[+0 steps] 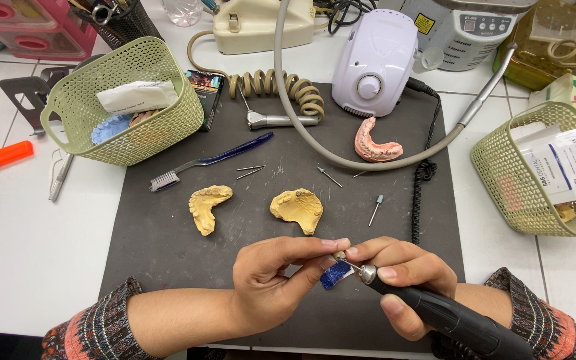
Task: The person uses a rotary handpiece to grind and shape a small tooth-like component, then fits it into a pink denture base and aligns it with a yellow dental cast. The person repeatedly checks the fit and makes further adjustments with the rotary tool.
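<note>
- Your right hand [405, 267] is gripping the black handpiece [448, 317] with its fingers closed around the body, the way you hold a pen; the silver nose is pointing up and to the left.
- The long axis of the tool is running from your right sleeve at the lower right towards the meeting point of both hands, and the thin bur [347, 262] is sticking out at that end.
- Your left hand [278, 273] is pinching closed on the small blue piece [335, 275], thumb and forefinger squeezed at its top; the rest is hanging just below the fingertips.
- The blue piece is lying just left of and under the bur tip, seemingly touching it; your two forefingers are meeting above it.
- Both hands are hovering over the near edge of the dark mat [168, 240], with the two yellow tooth casts [296, 208] lying well apart beyond them.
</note>
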